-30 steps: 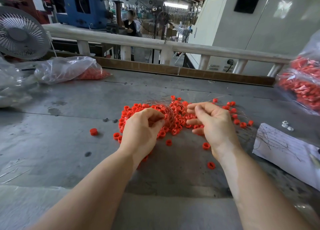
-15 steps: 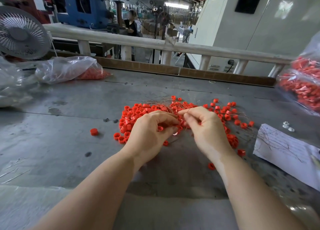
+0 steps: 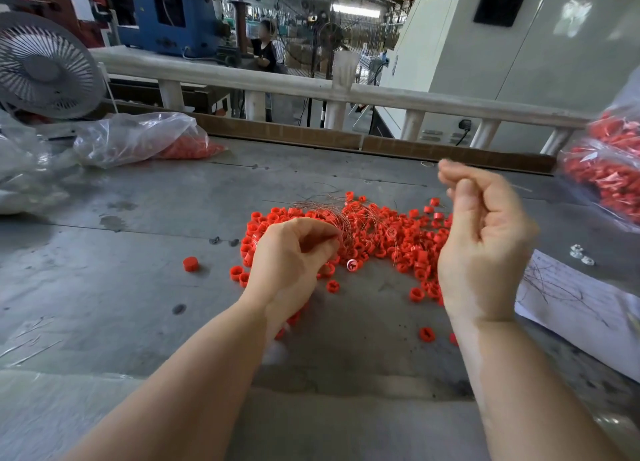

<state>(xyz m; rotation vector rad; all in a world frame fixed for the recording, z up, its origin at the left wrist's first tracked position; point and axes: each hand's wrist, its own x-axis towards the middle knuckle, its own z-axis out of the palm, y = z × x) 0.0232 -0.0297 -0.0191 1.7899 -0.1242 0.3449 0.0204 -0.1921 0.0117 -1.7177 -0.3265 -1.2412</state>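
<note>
Since the bundle of thin coppery wires [image 3: 332, 214] looked light, springy and tangle-prone, the left hand [image 3: 294, 256] gripped its gathered end above small red plastic caps [image 3: 398, 238] on the grey desk [image 3: 138, 252]; the right hand [image 3: 485, 249] hung aloft, curled, its hold unclear.

Both bare forearms reach in from the lower edge and angle slightly toward each other. The left hand [image 3: 294, 256] sits low, its back turned up and its wrist bent a little downward. Its fingers are curled inward, and its thumb and forefinger pinch a bundle of thin wires [image 3: 344, 219]. The right hand [image 3: 485, 249] is held higher and well apart from the left, wrist nearly straight, palm turned toward the left. Its fingers [image 3: 464, 188] are curled, thumb tip meeting the forefinger at the top; blur hides whether anything lies between them
</note>
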